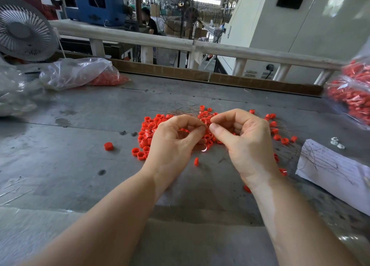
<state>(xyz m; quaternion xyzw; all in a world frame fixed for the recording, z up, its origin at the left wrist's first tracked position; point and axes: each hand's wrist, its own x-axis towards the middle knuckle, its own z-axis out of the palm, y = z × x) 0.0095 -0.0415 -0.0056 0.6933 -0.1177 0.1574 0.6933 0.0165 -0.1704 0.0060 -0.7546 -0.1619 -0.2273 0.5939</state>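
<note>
over the ring pile (pixel 147 133), left hand (pixel 172 139) and right hand (pixel 240 139) meet fingertip to fingertip, each curled in a tight pinch, apparently on one strand of wire (pixel 180 111) from the pile's far edge. wire: light, springy, kinks easily; pinch near its end.

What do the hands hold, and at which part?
Left hand seems to pinch a red ring, grip hidden; right hand pinches what looks like a wire end.
</note>
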